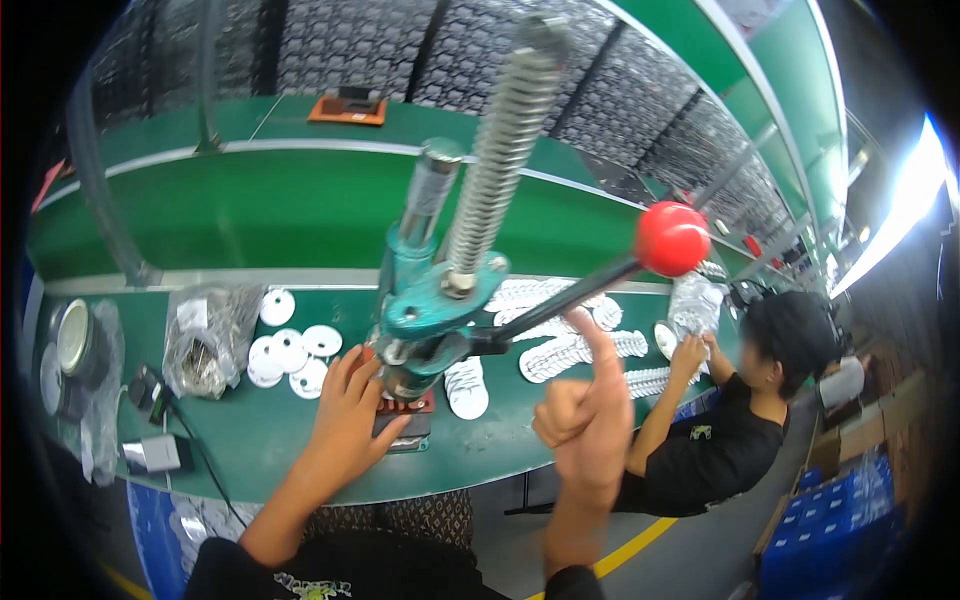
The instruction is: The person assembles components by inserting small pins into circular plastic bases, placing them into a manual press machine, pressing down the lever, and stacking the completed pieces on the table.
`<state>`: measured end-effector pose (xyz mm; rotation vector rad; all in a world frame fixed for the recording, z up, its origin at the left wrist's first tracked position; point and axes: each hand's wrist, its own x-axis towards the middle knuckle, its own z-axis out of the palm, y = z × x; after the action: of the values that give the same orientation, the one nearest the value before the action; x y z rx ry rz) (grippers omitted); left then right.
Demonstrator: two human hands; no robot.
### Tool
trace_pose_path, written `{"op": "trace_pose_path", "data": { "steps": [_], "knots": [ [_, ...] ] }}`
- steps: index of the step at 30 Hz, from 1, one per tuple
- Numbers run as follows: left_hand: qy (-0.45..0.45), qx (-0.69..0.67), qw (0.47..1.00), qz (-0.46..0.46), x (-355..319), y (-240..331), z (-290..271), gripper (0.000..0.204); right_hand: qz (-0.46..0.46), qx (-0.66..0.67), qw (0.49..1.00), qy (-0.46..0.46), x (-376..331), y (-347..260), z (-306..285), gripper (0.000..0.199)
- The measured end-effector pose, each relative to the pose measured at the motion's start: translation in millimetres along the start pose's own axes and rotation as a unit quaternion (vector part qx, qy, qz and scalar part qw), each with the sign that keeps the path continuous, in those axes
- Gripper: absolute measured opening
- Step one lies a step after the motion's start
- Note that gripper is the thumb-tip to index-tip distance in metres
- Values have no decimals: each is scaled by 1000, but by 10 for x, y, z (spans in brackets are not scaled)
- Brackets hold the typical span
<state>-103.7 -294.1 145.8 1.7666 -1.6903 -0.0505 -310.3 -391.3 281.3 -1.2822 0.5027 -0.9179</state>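
Note:
A teal hand press [425,305] with a large bare spring stands in front of me on the green bench. My left hand [350,425] is at its base, fingers stretched and thumb apart, against the red and dark fixture [408,425] under the ram. The press hides some fingertips. My right hand [585,415] is raised below the lever [570,300], which ends in a red ball knob [673,239]. Its index finger points up near the lever, the other fingers are curled, and nothing shows in it.
Loose white discs [290,350] lie left of the press; rows of overlapped discs [580,355] lie right. A clear plastic bag [205,340], a black boxy device with a cable [158,454] and a roll [75,335] are further left. A co-worker [720,430] handles discs at right.

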Motion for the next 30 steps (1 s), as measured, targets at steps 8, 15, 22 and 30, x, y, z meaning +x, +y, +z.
{"op": "trace_pose_path", "data": {
  "steps": [8,15,22,30],
  "knots": [
    [25,-21,999,-30,31,122,60,59,193,169,946,-196,611,-1129,162,74],
    [40,-10,998,-44,103,168,193,64,119,119,980,-109,233,-952,202,53],
    [38,-74,995,-51,67,193,130,50,-290,26,955,-56,-968,921,126,38],
    [55,-56,997,-18,12,-33,176,56,-301,6,951,-69,-821,613,122,74]
  ]
}}
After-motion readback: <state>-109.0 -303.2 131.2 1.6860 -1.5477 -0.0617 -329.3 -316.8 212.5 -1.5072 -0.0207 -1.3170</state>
